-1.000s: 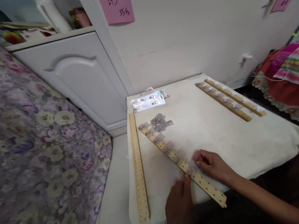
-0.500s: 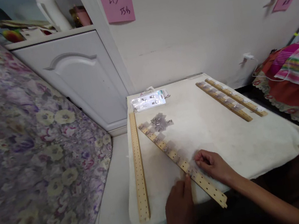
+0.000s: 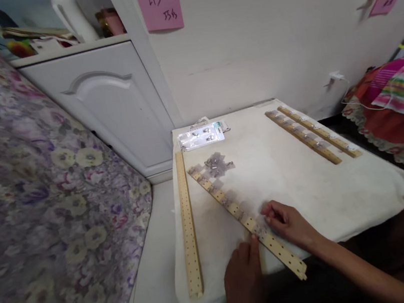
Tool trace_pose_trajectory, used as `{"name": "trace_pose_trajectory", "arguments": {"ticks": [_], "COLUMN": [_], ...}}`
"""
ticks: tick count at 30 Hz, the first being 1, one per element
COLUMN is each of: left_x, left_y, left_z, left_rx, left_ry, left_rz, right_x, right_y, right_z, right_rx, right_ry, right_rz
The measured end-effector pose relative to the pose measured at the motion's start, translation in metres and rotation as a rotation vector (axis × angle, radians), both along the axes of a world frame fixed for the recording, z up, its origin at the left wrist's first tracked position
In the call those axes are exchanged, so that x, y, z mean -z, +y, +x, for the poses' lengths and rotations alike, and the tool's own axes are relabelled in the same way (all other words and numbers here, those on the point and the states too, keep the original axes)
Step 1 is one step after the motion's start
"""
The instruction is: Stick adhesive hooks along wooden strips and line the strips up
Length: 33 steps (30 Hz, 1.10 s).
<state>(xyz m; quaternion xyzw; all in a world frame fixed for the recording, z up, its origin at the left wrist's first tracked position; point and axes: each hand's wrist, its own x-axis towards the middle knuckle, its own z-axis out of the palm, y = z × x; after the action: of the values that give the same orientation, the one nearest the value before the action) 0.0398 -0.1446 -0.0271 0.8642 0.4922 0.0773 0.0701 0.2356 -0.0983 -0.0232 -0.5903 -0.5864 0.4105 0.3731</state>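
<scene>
Left hand is fingertip-pressing probably light, stiff strip, best held by edges; right hand is curling alongside, grip unclear.

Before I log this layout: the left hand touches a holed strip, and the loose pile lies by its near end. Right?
Not the near end: the head view shows the loose pile by the far end of the holed strip the left hand touches.

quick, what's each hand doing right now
Left hand: fingertip on the slanted perforated wooden strip.
Right hand: fingers curled beside that strip; can't tell if they pinch anything.
</scene>
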Motion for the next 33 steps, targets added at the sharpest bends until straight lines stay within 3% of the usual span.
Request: {"name": "trace_pose_trajectory", "arguments": {"ticks": [9,27,33], "left_x": [0.002,-0.002,-0.015], "left_y": [0.003,0.006,0.007], "left_z": [0.001,0.002,0.003], "left_rx": [0.008,-0.005,-0.046], "left_ry": [-0.036,-0.052,-0.048], "left_rz": [0.073,0.031,-0.053], "right_x": [-0.002,0.001,0.009], "right_y": [-0.001,0.005,0.005], "right_z": [-0.005,-0.005,-0.004], "right_rx": [0.008,-0.026,-0.033], "right_ry": [-0.040,0.016,0.012], "right_rz": [-0.037,-0.051,-0.017]}}
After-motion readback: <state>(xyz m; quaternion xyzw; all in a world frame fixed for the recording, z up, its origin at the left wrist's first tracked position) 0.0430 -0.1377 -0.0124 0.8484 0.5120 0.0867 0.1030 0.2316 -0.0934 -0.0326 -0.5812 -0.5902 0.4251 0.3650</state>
